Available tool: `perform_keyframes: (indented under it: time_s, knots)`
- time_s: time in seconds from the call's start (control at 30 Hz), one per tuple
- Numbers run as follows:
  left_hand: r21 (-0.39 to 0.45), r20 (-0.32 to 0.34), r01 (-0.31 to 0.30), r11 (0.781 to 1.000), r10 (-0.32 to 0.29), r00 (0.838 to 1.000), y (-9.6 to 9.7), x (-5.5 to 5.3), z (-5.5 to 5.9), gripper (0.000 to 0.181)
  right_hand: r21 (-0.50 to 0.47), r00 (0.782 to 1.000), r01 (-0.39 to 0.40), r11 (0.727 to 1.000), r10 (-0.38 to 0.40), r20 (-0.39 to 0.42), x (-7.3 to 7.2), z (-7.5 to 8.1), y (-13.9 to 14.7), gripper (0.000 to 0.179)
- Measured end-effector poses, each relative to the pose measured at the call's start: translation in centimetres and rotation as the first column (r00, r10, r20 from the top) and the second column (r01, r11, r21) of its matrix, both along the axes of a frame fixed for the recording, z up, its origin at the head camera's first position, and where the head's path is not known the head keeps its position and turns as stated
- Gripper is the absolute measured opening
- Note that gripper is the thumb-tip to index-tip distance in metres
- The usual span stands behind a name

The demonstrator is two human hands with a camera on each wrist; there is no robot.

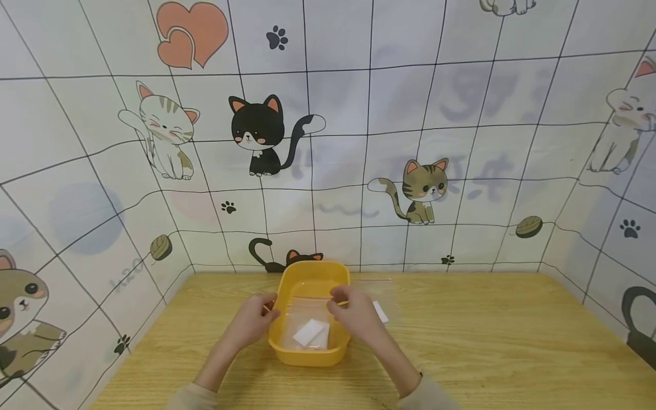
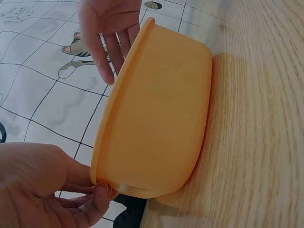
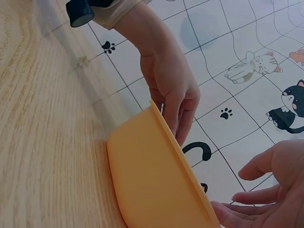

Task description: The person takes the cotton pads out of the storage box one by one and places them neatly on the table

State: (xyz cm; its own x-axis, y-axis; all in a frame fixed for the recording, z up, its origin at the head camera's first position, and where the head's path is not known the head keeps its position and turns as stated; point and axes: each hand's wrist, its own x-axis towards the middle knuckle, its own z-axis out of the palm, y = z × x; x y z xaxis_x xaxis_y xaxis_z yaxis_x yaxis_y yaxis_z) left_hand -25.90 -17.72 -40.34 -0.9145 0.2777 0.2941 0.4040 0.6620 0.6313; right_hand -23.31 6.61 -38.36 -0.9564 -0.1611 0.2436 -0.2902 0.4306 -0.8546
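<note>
A yellow plastic basin [image 1: 310,357] stands on the table, and in it lies a clear zip bag [image 1: 292,322] with white flat pieces [image 1: 309,332] showing inside or under the film. My left hand [image 1: 254,316] is at the basin's left rim; the left wrist view shows the thumb and fingers of that hand [image 2: 52,190] pinching the rim. Over the right side of the basin is my right hand [image 1: 356,316]. In the right wrist view this hand [image 3: 280,190] has its fingers spread and loosely bent close to the rim, holding nothing.
Right of the basin, partly behind my right hand, another clear zip bag [image 1: 374,280] lies on the wooden table [image 1: 471,341] with a white piece [image 1: 380,312]. Cat-printed wall covering [image 1: 338,159] closes off the back and both sides.
</note>
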Motion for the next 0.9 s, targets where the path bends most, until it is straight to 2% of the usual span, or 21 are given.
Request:
perform_keyframes:
  time_s: [0.17,0.37,0.9]
  knots:
    - [-0.005,0.007,-0.012,1.0,0.012,1.0,-0.1,-0.1,-0.1,0.018,0.052,1.0,-0.023,0.998,0.022,0.011,0.2,-0.2,-0.8,0.04]
    - [-0.005,0.009,-0.015,1.0,0.015,1.0,-0.1,-0.2,-0.2,0.017,0.085,1.0,0.001,0.996,-0.003,0.024,0.3,-0.5,-1.5,0.046]
    - [-0.006,-0.003,-0.011,1.0,0.011,1.0,0.0,-0.1,0.1,0.014,0.12,0.996,0.018,0.993,-0.028,0.083,0.0,-0.9,-3.1,0.064]
